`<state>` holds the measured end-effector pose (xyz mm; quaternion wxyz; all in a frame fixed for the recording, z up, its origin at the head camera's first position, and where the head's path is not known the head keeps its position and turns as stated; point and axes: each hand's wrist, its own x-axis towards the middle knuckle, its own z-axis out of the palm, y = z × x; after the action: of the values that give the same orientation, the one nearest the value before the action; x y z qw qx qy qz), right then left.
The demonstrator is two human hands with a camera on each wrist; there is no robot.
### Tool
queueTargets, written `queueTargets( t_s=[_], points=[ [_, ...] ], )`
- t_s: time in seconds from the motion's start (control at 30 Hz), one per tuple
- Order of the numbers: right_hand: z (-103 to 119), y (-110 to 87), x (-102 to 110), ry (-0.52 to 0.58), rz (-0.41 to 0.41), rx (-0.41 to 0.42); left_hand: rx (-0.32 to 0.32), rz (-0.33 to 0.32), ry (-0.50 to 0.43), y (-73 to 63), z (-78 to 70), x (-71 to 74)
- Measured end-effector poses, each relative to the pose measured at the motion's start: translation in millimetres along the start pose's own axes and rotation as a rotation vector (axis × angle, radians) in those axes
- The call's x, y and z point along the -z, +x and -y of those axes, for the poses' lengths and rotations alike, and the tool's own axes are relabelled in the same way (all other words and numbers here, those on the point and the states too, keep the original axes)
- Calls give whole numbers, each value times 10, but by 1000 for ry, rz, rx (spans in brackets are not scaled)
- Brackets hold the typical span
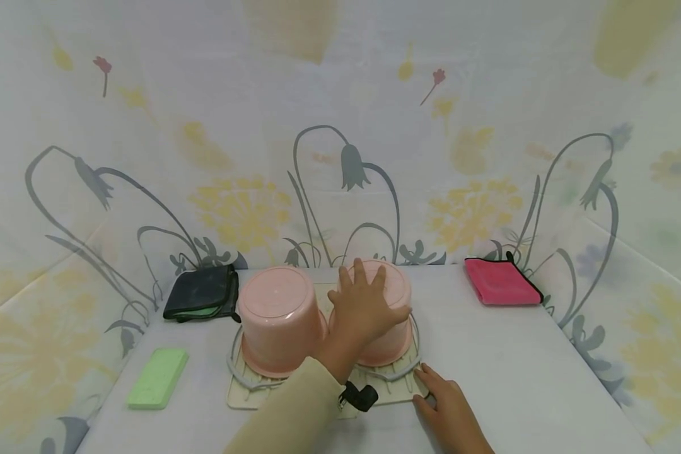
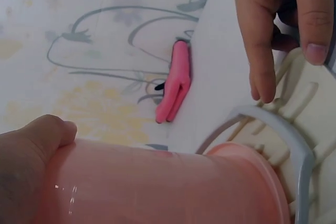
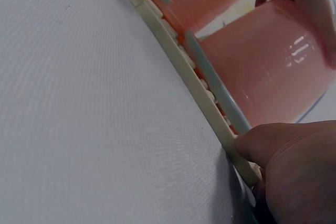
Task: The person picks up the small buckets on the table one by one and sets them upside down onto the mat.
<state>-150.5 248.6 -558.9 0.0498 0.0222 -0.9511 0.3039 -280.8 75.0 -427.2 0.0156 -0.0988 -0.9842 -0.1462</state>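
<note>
Two pink buckets stand upside down side by side on a cream ribbed draining tray (image 1: 400,394), their grey handles (image 1: 250,381) lying round the rims. Fingers spread, my left hand (image 1: 363,309) rests over the upturned base of the right bucket (image 1: 388,340). In the left wrist view its thumb lies at the edge of that base. The left bucket (image 1: 278,321) stands untouched beside it. At the tray's near right corner, my right hand (image 1: 445,407) pinches the edge; in the right wrist view the thumb (image 3: 257,142) is on top and the other fingers are mostly hidden below.
A dark folded cloth (image 1: 201,293) lies at the back left, with a light green block (image 1: 159,378) nearer on the left. At the back right is a folded pink cloth (image 1: 499,284) with black trim. Flower-patterned curtains (image 1: 352,214) border the white table (image 1: 516,378).
</note>
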Motion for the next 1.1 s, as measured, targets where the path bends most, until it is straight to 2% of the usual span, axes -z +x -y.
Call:
queueTargets(
  t_s=[0.23,0.43,0.63,0.73,0.93,1.1],
  points=[
    [-6,32,-29,20,8,-27,7,-41,42,-35,-16,-46],
    [-16,38,-61,41,44,-52,-30,-175,75,-168,64,-118],
    [-56,17,-29,34,36,-27,-117,-287,7,-311,166,-199],
    [-60,31,-22,35,22,-13,-140,-309,-12,-386,209,-241],
    [-86,48,-6,25,30,-6,-160,-328,8,-578,272,-337],
    [-122,23,83,30,62,-24,-214,-370,-68,-763,338,-362]
  ],
)
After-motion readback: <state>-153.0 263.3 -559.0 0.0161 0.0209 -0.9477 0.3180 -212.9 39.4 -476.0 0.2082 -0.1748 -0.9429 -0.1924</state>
